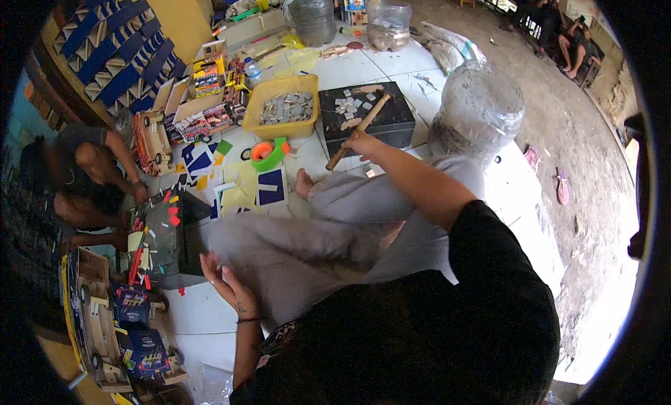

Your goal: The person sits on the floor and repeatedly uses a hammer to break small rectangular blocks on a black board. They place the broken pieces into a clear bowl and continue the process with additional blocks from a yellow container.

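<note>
My right hand point(362, 143) is closed around the lower part of a light brown wooden stick point(375, 113). The stick slants over the near edge of a low black box point(383, 134). On top of that box lie several small grey pieces point(347, 106) and some brownish flat scraps. My left hand point(229, 287) is raised beside my left knee, fingers apart, with nothing in it. To the left of the black box, a yellow plastic basin point(316, 104) holds many similar grey pieces.
A person point(87, 167) crouches at the left by a dark box point(164, 230) strewn with coloured strips. Toy trucks point(147, 342) stand at the lower left. Tape rolls point(269, 153) and paper cutouts point(203, 157) lie on the tiles. A clear plastic container point(482, 104) stands right.
</note>
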`<state>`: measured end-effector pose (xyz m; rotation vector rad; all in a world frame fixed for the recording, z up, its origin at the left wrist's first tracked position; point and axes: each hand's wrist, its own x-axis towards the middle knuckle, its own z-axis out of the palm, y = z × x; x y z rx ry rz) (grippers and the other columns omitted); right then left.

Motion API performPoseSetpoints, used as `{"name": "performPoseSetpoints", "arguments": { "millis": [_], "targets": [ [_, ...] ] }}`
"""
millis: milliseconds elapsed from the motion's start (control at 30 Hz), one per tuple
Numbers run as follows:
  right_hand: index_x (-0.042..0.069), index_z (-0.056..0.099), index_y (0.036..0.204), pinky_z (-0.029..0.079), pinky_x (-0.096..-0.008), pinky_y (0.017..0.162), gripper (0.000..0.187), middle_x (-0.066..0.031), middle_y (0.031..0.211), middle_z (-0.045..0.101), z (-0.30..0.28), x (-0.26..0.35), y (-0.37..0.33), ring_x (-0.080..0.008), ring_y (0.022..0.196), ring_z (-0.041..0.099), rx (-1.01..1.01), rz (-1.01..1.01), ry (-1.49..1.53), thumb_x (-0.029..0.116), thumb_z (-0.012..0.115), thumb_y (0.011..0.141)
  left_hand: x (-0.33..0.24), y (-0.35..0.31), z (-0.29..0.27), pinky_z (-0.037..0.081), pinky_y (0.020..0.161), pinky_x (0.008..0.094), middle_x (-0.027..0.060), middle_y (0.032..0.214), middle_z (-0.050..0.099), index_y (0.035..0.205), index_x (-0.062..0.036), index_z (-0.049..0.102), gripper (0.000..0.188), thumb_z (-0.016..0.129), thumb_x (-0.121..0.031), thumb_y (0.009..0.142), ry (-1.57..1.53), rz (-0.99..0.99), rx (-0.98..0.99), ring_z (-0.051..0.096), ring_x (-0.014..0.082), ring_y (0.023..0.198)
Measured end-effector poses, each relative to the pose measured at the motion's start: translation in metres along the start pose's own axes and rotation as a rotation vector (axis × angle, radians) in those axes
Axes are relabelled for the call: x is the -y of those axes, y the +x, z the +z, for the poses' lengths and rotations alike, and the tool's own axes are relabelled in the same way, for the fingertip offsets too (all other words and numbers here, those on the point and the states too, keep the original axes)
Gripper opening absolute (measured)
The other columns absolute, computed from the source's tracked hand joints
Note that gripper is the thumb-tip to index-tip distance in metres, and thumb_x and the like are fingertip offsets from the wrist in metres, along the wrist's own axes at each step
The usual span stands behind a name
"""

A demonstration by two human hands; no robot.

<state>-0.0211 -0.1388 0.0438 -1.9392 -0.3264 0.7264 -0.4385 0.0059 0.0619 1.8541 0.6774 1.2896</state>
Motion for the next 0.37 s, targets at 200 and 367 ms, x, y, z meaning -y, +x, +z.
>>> {"name": "performPoseSetpoints", "arguments": {
  "millis": [200,367],
  "targets": [
    [-0.007,0.033,0.135,0.037,-0.0339,0.101,0.084,-0.0299,0.129,0.044,-0.08,0.051,-0.006,-0.0339,0.122,0.044,0.019,-0.235,-0.097,0.037,0.068,0.073,-0.032,0.083,0.093,0.031,0.102,0.041,0.0199,0.132,0.042,0.134,0.0022,0.034,0.058,0.057,-0.024,0.088,0.12,0.314,0.416,0.041,0.0332,0.12],
    [-0.002,0.036,0.136,0.032,-0.0397,0.106,0.083,-0.0287,0.135,0.039,-0.147,0.075,0.051,-0.0411,0.129,0.032,-0.232,-0.299,-0.471,0.043,0.066,0.073,-0.024,0.156,0.217,0.028,0.105,0.0445,0.0164,0.137,0.038,0.134,-0.0001,0.035,0.06,0.06,-0.023,0.085,0.193,0.521,0.672,0.038,0.0373,0.123]
  ]
}}
